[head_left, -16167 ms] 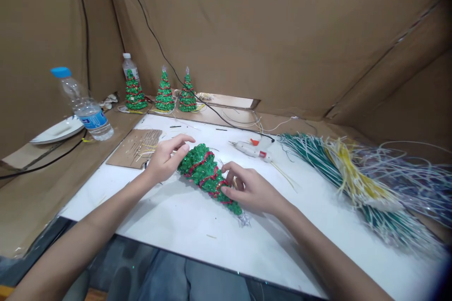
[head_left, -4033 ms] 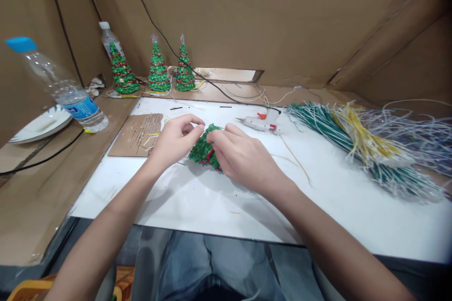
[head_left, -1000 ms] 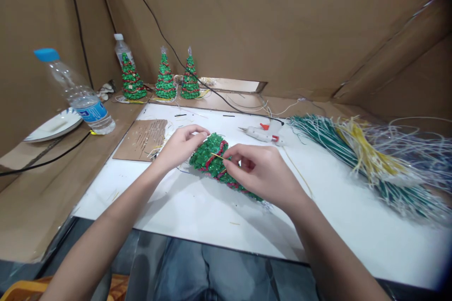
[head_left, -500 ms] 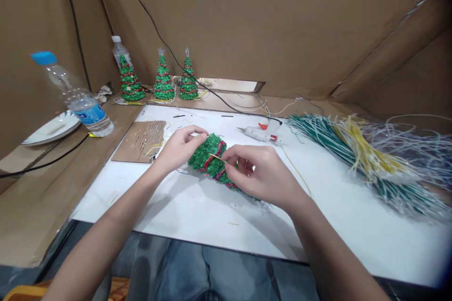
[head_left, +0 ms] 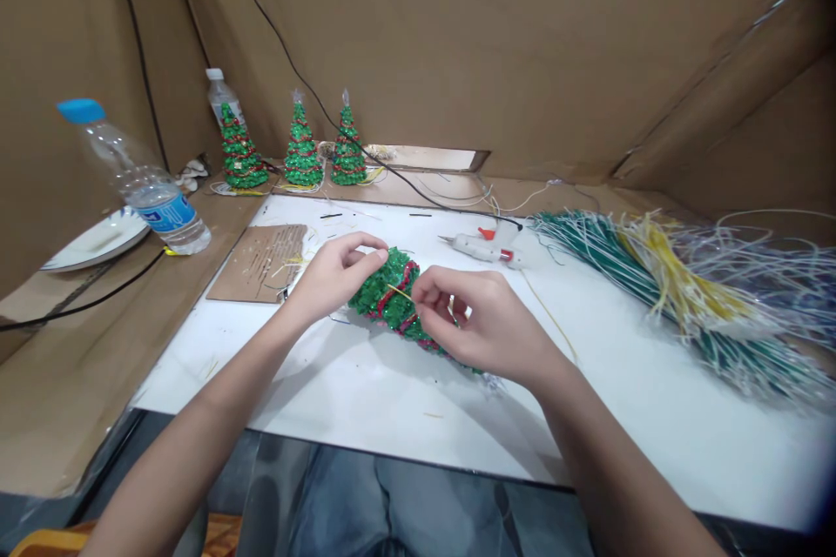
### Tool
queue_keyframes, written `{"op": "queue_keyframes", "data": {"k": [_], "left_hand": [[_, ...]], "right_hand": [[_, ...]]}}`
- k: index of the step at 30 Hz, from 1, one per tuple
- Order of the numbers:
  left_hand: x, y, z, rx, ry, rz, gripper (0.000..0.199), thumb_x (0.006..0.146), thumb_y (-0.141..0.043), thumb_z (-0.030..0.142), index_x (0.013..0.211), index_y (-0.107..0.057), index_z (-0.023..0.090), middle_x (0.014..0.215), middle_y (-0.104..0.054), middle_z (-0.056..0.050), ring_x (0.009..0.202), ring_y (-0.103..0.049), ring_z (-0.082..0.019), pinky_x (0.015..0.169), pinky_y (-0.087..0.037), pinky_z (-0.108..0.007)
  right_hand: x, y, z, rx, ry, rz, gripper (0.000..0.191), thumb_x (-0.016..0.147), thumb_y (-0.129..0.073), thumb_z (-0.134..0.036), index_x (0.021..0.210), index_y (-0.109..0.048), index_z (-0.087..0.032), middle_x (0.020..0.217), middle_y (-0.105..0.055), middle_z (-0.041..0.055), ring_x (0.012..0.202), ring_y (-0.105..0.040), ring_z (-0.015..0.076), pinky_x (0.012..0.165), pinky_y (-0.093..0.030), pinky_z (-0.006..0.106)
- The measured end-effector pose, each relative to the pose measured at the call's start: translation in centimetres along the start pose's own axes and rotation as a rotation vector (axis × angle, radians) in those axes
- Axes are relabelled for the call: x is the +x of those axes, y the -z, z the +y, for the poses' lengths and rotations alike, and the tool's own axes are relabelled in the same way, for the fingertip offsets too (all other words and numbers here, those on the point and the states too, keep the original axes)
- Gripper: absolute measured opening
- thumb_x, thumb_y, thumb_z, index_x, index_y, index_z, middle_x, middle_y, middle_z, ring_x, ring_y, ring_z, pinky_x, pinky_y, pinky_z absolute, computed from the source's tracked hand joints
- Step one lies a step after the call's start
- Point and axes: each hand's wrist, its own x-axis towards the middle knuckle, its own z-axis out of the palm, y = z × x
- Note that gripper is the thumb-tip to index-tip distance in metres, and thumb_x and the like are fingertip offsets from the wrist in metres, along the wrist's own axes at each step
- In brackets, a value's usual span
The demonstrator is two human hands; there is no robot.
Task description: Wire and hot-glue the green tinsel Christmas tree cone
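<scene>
A small green beaded Christmas tree (head_left: 392, 306) with red bead bands lies on its side on the white board, its tip toward the lower right. My left hand (head_left: 340, 271) is closed on the wide base end, thumb on top and the other fingers partly hidden. Between thumb and forefinger, my right hand (head_left: 474, 313) pinches a thin yellow wire (head_left: 400, 290), whose end lies against the tree's side. That hand covers part of the tree's upper half.
A glue gun (head_left: 480, 247) lies behind the tree. Bundles of green wires (head_left: 588, 244) and yellow wires (head_left: 679, 278) spread at right. A cardboard piece (head_left: 241, 265) lies at left, near a water bottle (head_left: 170, 213). Three finished-looking trees (head_left: 301, 148) stand at the back.
My right hand has shifted very slightly, with the yellow wire still pinched. The tree and my left hand stay almost in place.
</scene>
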Motion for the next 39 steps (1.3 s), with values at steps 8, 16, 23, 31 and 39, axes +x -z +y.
{"op": "queue_keyframes", "data": {"k": [8,16,23,31,39], "left_hand": [[0.2,-0.3,-0.1,-0.034,-0.047,0.155,0.024,0.081,-0.054,0.036,0.077,-0.067,0.016,0.079,-0.069,-0.003,0.077,-0.061,-0.017,0.070,-0.046,-0.025],[0.5,0.0,-0.7,-0.232,0.034,0.238,0.022,0.077,-0.060,0.036,0.082,-0.066,0.015,0.077,-0.072,-0.005,0.080,-0.068,-0.019,0.078,-0.049,-0.028],[0.6,-0.1,-0.2,-0.266,0.066,0.209,0.018,0.069,-0.064,0.029,0.080,-0.067,0.016,0.077,-0.072,-0.004,0.079,-0.067,-0.018,0.071,-0.048,-0.026],[0.7,-0.2,-0.8,-0.255,0.061,0.216,0.017,0.069,-0.062,0.025,0.082,-0.067,0.015,0.074,-0.071,-0.003,0.076,-0.067,-0.018,0.068,-0.048,-0.025],[0.5,-0.3,-0.7,-0.246,0.068,0.113,0.021,0.068,-0.060,0.019,0.087,-0.067,0.015,0.063,-0.066,0.002,0.057,-0.059,-0.011,0.053,-0.041,-0.019]], "right_hand": [[0.3,-1.3,-0.3,-0.045,-0.019,-0.007,0.009,0.078,-0.049,-0.011,0.077,-0.052,-0.019,0.063,-0.056,-0.0031,0.054,-0.049,0.0088,0.051,-0.034,0.020],[0.0,-0.2,-0.6,0.152,-0.034,-0.092,0.012,0.068,-0.049,-0.008,0.072,-0.051,-0.020,0.056,-0.053,-0.0055,0.048,-0.048,0.0072,0.046,-0.035,0.017],[0.2,-1.7,-0.5,0.090,-0.028,-0.022,0.013,0.073,-0.047,-0.008,0.073,-0.052,-0.019,0.056,-0.052,-0.0053,0.048,-0.046,0.0073,0.049,-0.035,0.019],[0.1,-0.7,-0.8,0.281,-0.142,-0.081,0.011,0.072,-0.051,-0.010,0.077,-0.054,-0.018,0.054,-0.054,-0.0060,0.046,-0.046,0.0071,0.045,-0.036,0.018],[0.4,-1.8,-0.4,0.308,-0.184,0.044,0.008,0.077,-0.050,-0.012,0.079,-0.053,-0.018,0.055,-0.053,-0.0064,0.047,-0.047,0.0068,0.047,-0.037,0.019]]}}
